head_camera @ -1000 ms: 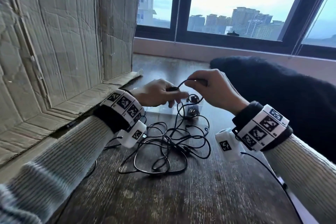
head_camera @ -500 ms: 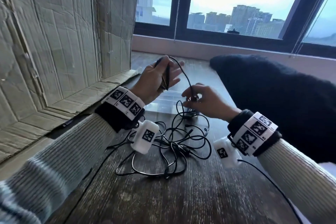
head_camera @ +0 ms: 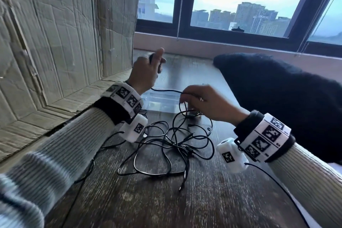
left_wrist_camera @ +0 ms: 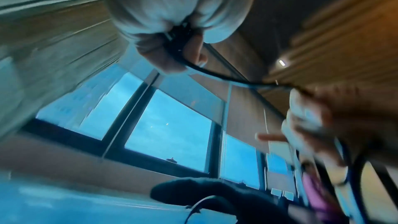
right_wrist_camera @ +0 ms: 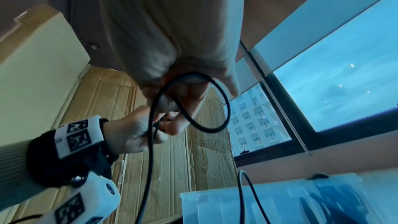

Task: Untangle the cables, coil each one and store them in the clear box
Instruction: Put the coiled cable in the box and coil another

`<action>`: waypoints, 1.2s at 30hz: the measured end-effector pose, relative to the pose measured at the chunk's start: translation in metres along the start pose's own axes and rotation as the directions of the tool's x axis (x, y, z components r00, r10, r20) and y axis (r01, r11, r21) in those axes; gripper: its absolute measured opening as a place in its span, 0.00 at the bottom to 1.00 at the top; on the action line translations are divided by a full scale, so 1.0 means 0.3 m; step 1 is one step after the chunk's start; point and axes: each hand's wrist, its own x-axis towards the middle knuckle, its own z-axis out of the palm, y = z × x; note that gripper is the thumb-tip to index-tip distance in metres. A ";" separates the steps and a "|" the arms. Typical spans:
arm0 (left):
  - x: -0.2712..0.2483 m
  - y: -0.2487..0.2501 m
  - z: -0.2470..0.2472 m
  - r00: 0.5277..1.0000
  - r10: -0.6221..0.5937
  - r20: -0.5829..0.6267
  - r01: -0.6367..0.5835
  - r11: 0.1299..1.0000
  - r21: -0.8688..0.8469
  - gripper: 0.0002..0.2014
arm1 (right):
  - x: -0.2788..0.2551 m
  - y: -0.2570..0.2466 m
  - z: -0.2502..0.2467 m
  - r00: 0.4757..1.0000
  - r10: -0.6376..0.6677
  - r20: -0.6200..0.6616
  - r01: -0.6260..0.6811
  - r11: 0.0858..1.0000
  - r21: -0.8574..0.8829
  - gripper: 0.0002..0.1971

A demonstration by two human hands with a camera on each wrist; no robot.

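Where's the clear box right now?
In the head view the clear box sits on the wooden table, just beyond the cable tangle, between the left hand and right hand.

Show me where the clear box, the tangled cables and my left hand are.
clear box (head_camera: 159, 98): head view, its near rim.
tangled cables (head_camera: 172, 146): head view, middle of the heap.
left hand (head_camera: 146, 72): head view, its back.
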 end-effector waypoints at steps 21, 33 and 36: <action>-0.059 0.120 -0.010 0.889 -0.145 0.434 0.400 0.706 -0.584 0.12 | -0.002 0.127 -0.064 0.926 0.155 -0.344 -0.198 0.976 -0.093 0.20; -0.036 0.151 0.006 0.932 -0.133 0.338 0.346 0.613 -0.710 0.16 | 0.004 0.014 0.024 0.912 0.393 0.117 -0.398 0.783 0.478 0.24; -0.018 0.149 0.006 0.928 -0.182 0.324 0.372 0.488 -0.790 0.18 | -0.016 -0.002 0.037 0.917 0.310 0.251 -0.399 0.711 0.579 0.15</action>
